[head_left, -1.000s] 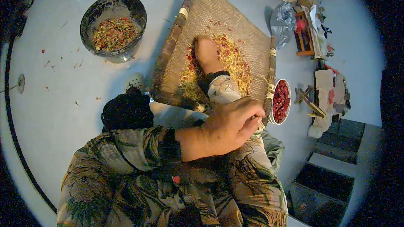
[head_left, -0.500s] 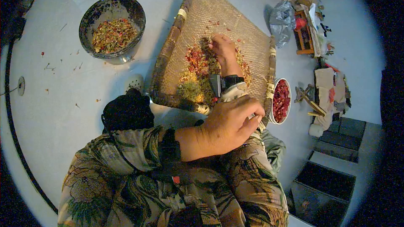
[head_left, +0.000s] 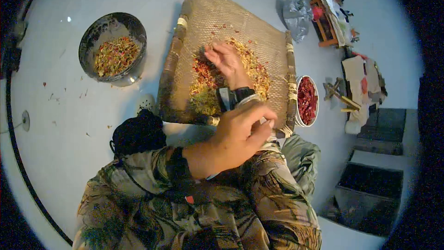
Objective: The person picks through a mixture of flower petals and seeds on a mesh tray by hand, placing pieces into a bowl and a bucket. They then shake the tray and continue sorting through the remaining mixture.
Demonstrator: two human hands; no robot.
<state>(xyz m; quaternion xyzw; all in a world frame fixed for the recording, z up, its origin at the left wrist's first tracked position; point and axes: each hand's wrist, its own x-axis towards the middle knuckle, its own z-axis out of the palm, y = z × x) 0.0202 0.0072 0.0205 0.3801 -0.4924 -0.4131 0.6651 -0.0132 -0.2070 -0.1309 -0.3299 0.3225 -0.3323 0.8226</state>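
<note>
The woven winnowing tray (head_left: 222, 14) lies on the pale floor at twelve o'clock and carries a heap of red and yellow dried bits (head_left: 256, 71) on its near half. The left hand (head_left: 240, 134) comes in from eight o'clock and crosses over the right forearm. Its back faces up and its fingers are curled tight against the thumb, seemingly pinching the pale cuff (head_left: 251, 98) of the right sleeve. The right hand (head_left: 226, 60) reaches out towards eleven o'clock, palm down, with its fingers spread loose and resting on the heap, gripping nothing. A black bowl (head_left: 88, 41) of mixed bits sits at ten o'clock, well apart from the tray. A small bowl (head_left: 296, 104) of red pieces stands at three o'clock, just beside the tray's edge. A dark wristband (head_left: 240, 93) circles the right wrist.
</note>
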